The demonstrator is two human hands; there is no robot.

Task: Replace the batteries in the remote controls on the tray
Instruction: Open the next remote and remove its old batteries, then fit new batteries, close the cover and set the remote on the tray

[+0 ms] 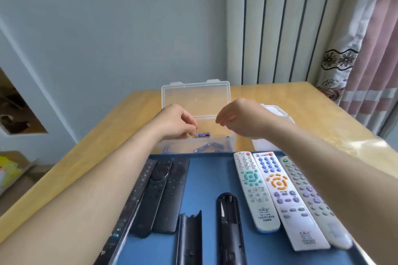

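A blue tray (204, 180) lies in front of me with several remotes. Black remotes (160, 196) lie at its left, three white remotes (277, 196) at its right. In the middle lies a black remote (229, 228) face down with its battery bay bare, and its loose cover (190, 241) beside it. Behind the tray stands a clear plastic box (196, 142) with its lid up and several purple batteries inside. My left hand (176, 122) pinches one purple battery (202, 134) above the box. My right hand (239, 118) hovers over the box's right side, fingers loosely curled, holding nothing.
The tray and box sit on a wooden table (312, 118). A second white plastic container (273, 127) stands right of the box, partly behind my right forearm. A wall and radiator-like panel are behind, a curtain at the right.
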